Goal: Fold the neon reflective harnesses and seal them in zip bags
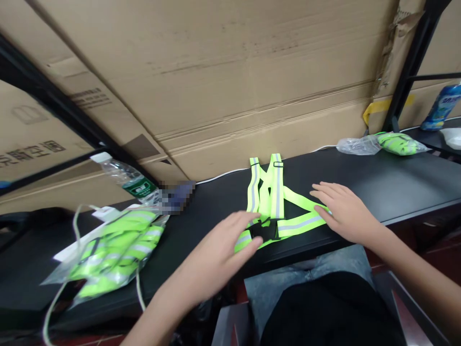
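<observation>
A neon-yellow reflective strap vest (273, 197) with grey stripes lies spread on the black table (389, 182) in front of me. Its black buckle (264, 231) sits at the near edge. My left hand (223, 252) is open, fingers stretched flat, with the fingertips on the vest's left end beside the buckle. My right hand (342, 209) is open too and lies flat, pressing the right end of the waist strap down on the table.
A clear bag of folded neon vests (115, 250) lies at the left with a white cord. A plastic water bottle (126, 178) lies behind it. Another bagged vest (392, 143) and a blue bottle (441, 108) are at far right. Cardboard (230, 72) lines the back.
</observation>
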`<state>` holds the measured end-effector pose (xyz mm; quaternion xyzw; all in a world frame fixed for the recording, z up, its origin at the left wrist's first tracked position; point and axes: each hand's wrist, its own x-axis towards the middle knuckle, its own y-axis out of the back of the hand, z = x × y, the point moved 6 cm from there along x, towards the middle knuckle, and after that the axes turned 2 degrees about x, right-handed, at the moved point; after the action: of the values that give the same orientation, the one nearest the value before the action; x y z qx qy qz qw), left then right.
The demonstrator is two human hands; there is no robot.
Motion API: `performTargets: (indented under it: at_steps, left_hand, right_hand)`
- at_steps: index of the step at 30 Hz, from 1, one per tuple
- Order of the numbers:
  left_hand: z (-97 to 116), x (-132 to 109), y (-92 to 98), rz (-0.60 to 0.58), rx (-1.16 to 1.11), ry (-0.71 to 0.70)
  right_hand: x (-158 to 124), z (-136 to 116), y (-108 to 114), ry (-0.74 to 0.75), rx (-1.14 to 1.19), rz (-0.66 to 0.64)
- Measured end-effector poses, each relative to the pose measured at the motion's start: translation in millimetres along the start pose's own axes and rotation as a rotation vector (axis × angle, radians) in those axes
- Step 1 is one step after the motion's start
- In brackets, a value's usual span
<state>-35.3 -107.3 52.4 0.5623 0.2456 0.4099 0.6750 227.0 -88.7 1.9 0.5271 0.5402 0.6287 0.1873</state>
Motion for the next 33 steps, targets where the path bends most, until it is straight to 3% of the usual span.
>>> performTargets:
  at_steps: [3,6,9,13,16,20,25,28,33]
  left_hand:
    - [-4.2,-36.5,-26.0,0.013,0.166,-0.039]
    - [-3.9,-32.4,-55.4,0.007,0.247,-0.106]
    - [4.7,-10.9,-66.4,0.082,0.255,-0.113]
    - [32.3,7.9,-64.9,0.204,0.238,-0.141]
    - [53.3,12.5,-72.2,0.179,0.213,-0.2]
    - [62.6,13.5,-82.5,0.202,0.247,-0.2]
    - [60.3,10.9,-84.2,0.222,0.27,-0.186]
    - [60.7,9.8,-83.0,0.213,0.294,-0.187]
    - [62.5,10.4,-85.0,0.196,0.319,-0.202]
  right_hand:
    - [-17.4,25.7,-19.7,-0.063,0.038,-0.214]
    - [-27.6,48.2,-24.8,-0.178,0.021,-0.266]
    - [-36.0,66.9,-10.6,-0.364,-0.099,-0.162]
    - [-60.3,79.2,12.2,-0.583,-0.255,-0.026]
    - [-75.1,77.9,16.1,-0.594,-0.231,0.028]
    - [-73.2,70.3,14.5,-0.565,-0.017,0.129]
    - [-63.7,70.6,16.2,-0.808,0.21,0.253]
    - [-61.4,72.4,20.9,-0.832,0.31,0.38]
    - [-57.5,77.3,25.7,-0.759,0.3,0.333]
